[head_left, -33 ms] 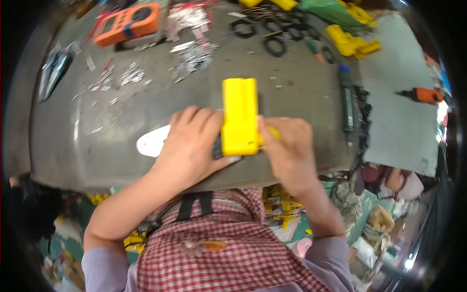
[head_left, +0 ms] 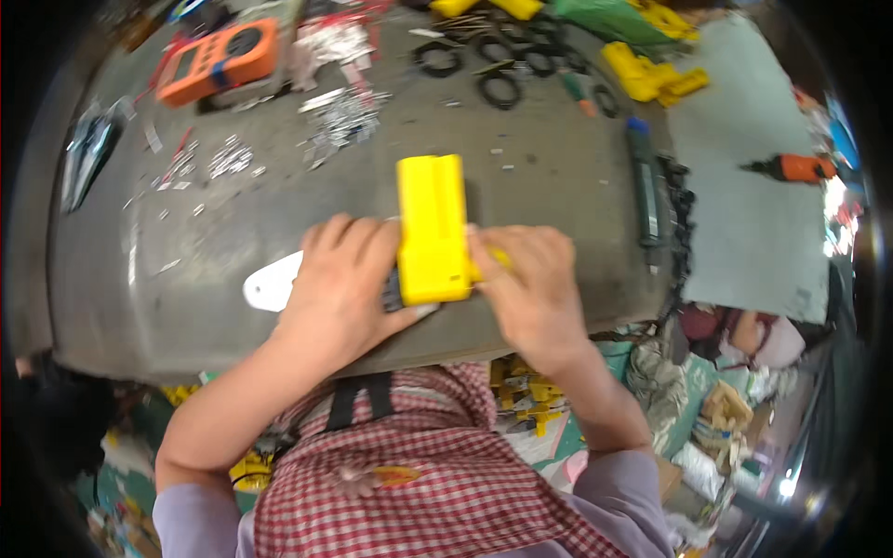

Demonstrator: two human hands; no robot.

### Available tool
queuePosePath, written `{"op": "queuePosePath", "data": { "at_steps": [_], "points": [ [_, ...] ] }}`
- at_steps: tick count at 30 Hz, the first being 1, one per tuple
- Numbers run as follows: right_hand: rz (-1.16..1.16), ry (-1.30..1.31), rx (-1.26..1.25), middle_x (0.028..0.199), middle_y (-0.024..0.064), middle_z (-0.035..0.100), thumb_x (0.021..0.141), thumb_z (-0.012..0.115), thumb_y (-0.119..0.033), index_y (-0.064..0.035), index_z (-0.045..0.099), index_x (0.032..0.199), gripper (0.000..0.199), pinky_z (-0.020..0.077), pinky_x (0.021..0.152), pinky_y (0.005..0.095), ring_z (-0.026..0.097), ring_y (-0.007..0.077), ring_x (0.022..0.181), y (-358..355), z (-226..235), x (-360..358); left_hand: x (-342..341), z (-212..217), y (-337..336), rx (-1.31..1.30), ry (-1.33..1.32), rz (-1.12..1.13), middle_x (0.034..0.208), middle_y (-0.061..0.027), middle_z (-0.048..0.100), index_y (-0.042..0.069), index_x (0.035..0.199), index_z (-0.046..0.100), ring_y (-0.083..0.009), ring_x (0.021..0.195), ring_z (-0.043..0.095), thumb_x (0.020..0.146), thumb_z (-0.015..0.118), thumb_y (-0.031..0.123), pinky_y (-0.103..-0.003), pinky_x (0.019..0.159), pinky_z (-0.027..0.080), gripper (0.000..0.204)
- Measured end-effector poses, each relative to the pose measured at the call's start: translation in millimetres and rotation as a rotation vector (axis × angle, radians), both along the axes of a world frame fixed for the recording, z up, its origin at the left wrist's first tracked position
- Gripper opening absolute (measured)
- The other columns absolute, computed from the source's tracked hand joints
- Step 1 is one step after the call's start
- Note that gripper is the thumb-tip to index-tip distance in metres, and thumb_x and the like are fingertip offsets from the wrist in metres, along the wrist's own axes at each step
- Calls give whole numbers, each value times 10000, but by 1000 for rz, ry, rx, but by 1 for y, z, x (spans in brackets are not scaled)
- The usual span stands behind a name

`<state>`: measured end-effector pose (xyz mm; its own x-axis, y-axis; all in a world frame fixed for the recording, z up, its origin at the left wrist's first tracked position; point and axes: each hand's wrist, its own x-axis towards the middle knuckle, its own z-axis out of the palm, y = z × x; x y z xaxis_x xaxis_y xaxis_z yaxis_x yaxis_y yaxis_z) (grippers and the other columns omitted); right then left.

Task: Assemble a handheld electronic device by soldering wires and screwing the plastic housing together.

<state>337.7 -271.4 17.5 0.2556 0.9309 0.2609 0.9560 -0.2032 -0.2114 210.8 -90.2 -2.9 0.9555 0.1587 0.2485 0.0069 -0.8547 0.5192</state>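
A yellow plastic tool housing [head_left: 433,228] is held upright over the near middle of the table. My left hand [head_left: 339,279] is closed around its left side and a dark part [head_left: 393,290] there, with the thumb stretched under its lower end. From beneath that hand a white flat bar [head_left: 271,283] sticks out to the left; its end is rounded, with a small hole. On the other side, my right hand [head_left: 530,284] pinches a short yellow piece [head_left: 500,259] that juts from the housing. My fingers hide where the parts meet.
Small metal pieces [head_left: 342,121] lie in heaps at the far left, near an orange meter [head_left: 219,61]. Black rings [head_left: 499,90] and yellow housings [head_left: 649,74] are at the back. A dark green tool [head_left: 644,181] lies right; an orange-handled tool [head_left: 802,167] rests on a pale surface.
The whole scene has shifted a little to the left in the picture. Both hands keep the same hold on the yellow tool housing.
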Motion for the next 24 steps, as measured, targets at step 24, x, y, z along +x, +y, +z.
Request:
{"op": "queuePosePath", "data": {
  "at_steps": [24],
  "points": [
    [-420, 1419, 1013, 1037, 110, 520, 870, 554, -56, -3, 408, 1228, 390, 417, 928, 398, 503, 229, 995, -57, 22, 76, -33, 8, 10, 74, 44, -15, 1020, -152, 545, -18, 1062, 550, -344, 976, 504, 522, 828, 300, -439, 873, 421, 686]
  ]
}}
